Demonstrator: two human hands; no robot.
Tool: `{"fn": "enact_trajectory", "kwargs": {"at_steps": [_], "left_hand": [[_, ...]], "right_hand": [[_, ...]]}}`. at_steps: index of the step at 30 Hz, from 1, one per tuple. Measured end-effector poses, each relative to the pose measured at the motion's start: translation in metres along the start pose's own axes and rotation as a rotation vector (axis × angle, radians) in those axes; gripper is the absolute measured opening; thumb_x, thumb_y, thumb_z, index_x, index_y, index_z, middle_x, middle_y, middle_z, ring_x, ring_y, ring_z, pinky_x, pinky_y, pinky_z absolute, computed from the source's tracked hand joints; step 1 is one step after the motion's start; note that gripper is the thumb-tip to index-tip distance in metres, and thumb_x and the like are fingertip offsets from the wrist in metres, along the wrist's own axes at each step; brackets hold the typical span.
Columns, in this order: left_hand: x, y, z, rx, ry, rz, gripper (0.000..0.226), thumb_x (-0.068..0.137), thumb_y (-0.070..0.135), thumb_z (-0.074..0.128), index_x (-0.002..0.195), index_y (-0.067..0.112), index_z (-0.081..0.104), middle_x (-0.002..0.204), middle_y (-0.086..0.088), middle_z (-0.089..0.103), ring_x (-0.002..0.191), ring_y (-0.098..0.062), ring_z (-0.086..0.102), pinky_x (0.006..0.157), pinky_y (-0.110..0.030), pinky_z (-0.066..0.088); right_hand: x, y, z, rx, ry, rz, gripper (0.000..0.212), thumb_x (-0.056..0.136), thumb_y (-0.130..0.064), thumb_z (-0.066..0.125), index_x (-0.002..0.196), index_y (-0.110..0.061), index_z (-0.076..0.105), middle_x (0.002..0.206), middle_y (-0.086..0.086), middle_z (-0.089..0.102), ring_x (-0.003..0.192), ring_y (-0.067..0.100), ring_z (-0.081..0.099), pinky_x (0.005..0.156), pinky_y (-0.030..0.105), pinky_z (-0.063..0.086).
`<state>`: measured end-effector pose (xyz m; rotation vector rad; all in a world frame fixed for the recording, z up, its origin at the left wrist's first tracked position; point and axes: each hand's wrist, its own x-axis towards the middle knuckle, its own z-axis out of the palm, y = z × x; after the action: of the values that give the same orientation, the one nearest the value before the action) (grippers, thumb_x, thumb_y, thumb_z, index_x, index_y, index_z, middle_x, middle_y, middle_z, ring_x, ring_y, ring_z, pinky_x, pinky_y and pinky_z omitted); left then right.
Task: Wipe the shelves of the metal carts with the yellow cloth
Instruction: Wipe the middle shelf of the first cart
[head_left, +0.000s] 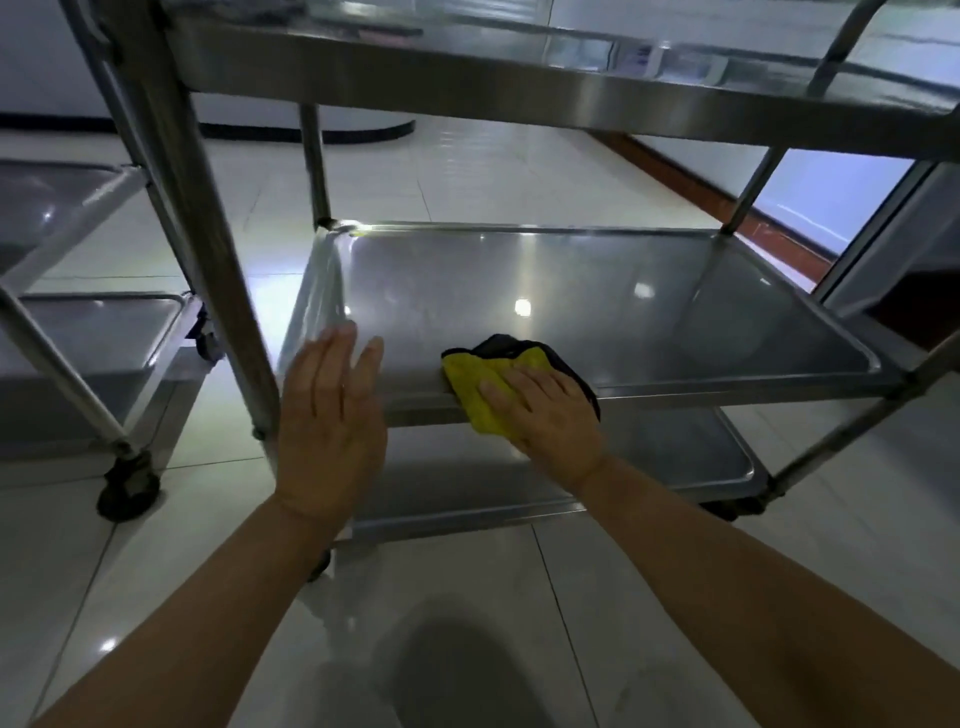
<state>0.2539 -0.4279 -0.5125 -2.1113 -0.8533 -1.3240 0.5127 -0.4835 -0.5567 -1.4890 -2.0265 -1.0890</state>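
Observation:
A three-shelf metal cart stands in front of me. Its middle shelf (597, 291) is a shiny steel tray. The yellow cloth (475, 382), dark on its other side, lies over the near rim of that shelf. My right hand (550, 413) presses flat on the cloth with straight fingers. My left hand (330, 421) is held flat with straight fingers near the shelf's near-left corner, holding nothing; whether it touches the rim I cannot tell. The bottom shelf (675, 462) shows below my hands, and the top shelf (519, 78) runs overhead.
A second metal cart (93, 332) stands to the left, with a black caster (127, 486) on the tiled floor. The near cart's upright post (208, 249) rises just left of my left hand. A wall with a red-brown skirting (727, 208) runs at the right.

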Motion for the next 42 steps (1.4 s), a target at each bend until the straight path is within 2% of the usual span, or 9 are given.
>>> {"fn": "enact_trajectory", "kwargs": {"at_steps": [9,13,17,25,30,34,36,38,42], "left_hand": [[0.031,0.157,0.069,-0.095,-0.404,0.111,0.072,0.074,0.018,0.061,0.138,0.002,0.035,0.144,-0.020,0.041,0.132,-0.033,0.033,0.113,-0.042,0.020],[0.048,0.217,0.105,-0.084,-0.533,0.174,0.078,0.075,0.020,0.068,0.141,0.001,0.032,0.145,-0.020,0.040,0.133,-0.036,0.037,0.111,-0.049,0.027],[0.057,0.263,0.129,-0.068,-0.612,0.207,0.074,0.078,0.028,0.055,0.142,0.002,0.030,0.144,-0.021,0.041,0.134,-0.036,0.035,0.114,-0.046,0.019],[0.062,0.294,0.159,-0.070,-0.710,0.212,0.061,0.083,0.025,0.053,0.136,-0.002,0.045,0.136,-0.023,0.050,0.128,-0.037,0.047,0.103,-0.058,0.036],[0.062,0.291,0.166,-0.131,-0.733,0.203,0.064,0.078,0.016,0.057,0.138,-0.001,0.043,0.139,-0.021,0.048,0.126,-0.036,0.048,0.102,-0.060,0.030],[0.068,0.286,0.166,-0.169,-0.827,0.214,0.069,0.075,0.019,0.053,0.140,-0.001,0.040,0.142,-0.021,0.044,0.126,-0.037,0.046,0.104,-0.063,0.024],[0.072,0.285,0.166,-0.200,-0.890,0.217,0.072,0.075,0.025,0.051,0.141,-0.001,0.039,0.144,-0.019,0.042,0.129,-0.036,0.043,0.107,-0.062,0.022],[0.076,0.284,0.163,-0.241,-0.938,0.211,0.079,0.073,0.029,0.061,0.142,-0.001,0.037,0.147,-0.018,0.038,0.134,-0.033,0.036,0.110,-0.059,0.020],[0.103,0.288,0.135,-0.315,-1.095,0.151,0.109,0.056,0.036,0.083,0.143,-0.003,0.031,0.150,-0.018,0.034,0.140,-0.030,0.028,0.114,-0.048,0.008]], "right_hand": [[-0.100,0.148,-0.018,-0.061,0.053,0.073,0.053,0.082,-0.026,0.066,0.131,-0.020,0.047,0.124,0.005,0.047,0.111,0.027,0.049,0.098,0.041,0.036],[-0.138,0.206,-0.029,-0.026,0.021,0.146,0.056,0.081,-0.030,0.068,0.132,-0.020,0.046,0.119,0.008,0.061,0.110,0.027,0.050,0.098,0.042,0.037],[-0.170,0.250,-0.042,-0.006,0.015,0.221,0.052,0.080,-0.031,0.066,0.128,-0.020,0.050,0.111,0.011,0.067,0.108,0.027,0.050,0.098,0.042,0.036],[-0.221,0.314,-0.054,-0.037,-0.076,0.299,0.058,0.081,-0.037,0.067,0.132,-0.017,0.048,0.120,0.013,0.061,0.114,0.032,0.049,0.101,0.046,0.034],[-0.237,0.341,-0.077,-0.038,-0.248,0.494,0.058,0.086,-0.043,0.058,0.135,-0.016,0.044,0.125,0.018,0.055,0.119,0.035,0.043,0.105,0.049,0.032],[-0.227,0.358,-0.098,-0.022,-0.395,0.567,0.055,0.079,-0.006,0.067,0.130,-0.009,0.046,0.120,0.027,0.059,0.115,0.043,0.045,0.094,0.060,0.044],[-0.218,0.361,-0.111,0.029,-0.458,0.711,0.052,0.083,0.005,0.063,0.132,-0.008,0.052,0.129,0.024,0.055,0.120,0.044,0.048,0.106,0.040,0.038],[-0.205,0.354,-0.129,0.114,-0.501,0.940,0.039,0.097,-0.008,0.045,0.135,-0.012,0.052,0.134,0.011,0.051,0.126,0.027,0.043,0.099,0.007,0.026],[-0.182,0.325,-0.173,0.117,-0.526,1.272,0.044,0.095,-0.006,0.044,0.137,-0.021,0.050,0.121,0.004,0.052,0.102,0.017,0.050,0.080,0.018,0.038]]}}
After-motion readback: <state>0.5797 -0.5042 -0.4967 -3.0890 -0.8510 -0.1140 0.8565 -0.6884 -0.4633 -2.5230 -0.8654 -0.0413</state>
